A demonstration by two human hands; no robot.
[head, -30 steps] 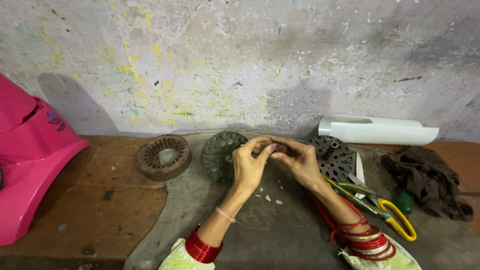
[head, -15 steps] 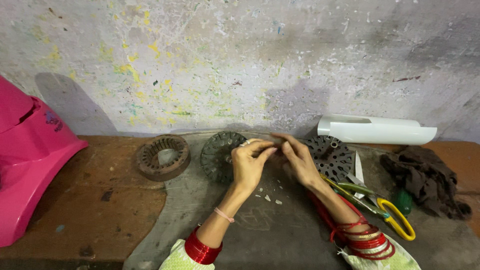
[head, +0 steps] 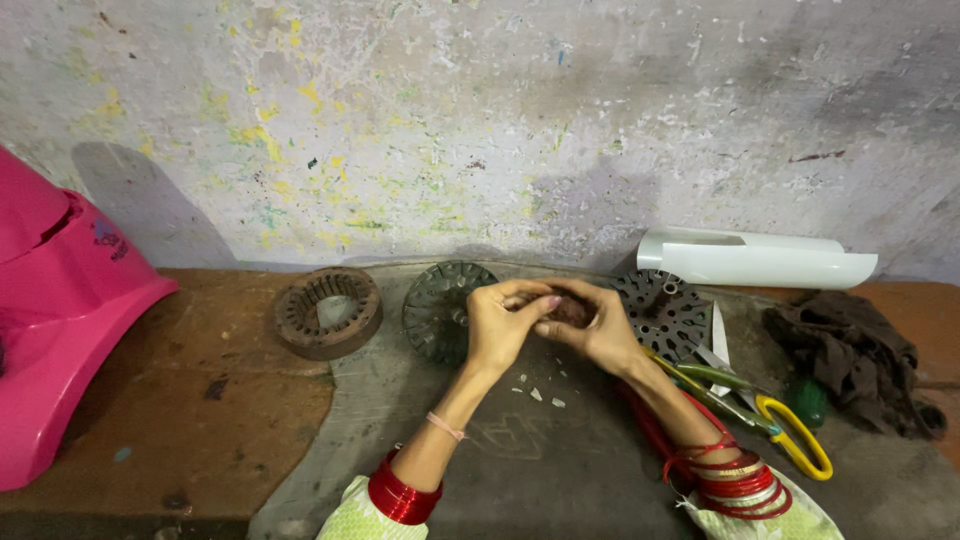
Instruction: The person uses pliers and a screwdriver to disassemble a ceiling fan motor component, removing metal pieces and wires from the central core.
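We hold a small dark lump [head: 572, 311] clamped between the fingers of our left hand [head: 503, 325] and right hand [head: 597, 335]. Pale scraps [head: 540, 388] lie just below the fingers; we judge the work midway, with the slotted metal discs [head: 440, 310] beside them untouched.

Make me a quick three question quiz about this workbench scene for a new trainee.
1. True or false: the yellow-handled scissors lie to the right of the right hand.
2. Which thing stands leaning at the wall at the back right? A) rolled white sheet B) glass jar C) wooden box
3. Fill in: the rusty slotted ring lies to the ___ of the left hand.

Key
1. True; they rest on the bench beside the dark cloth.
2. A.
3. Left. Both hands meet on a small dark piece, between two dark slotted discs.
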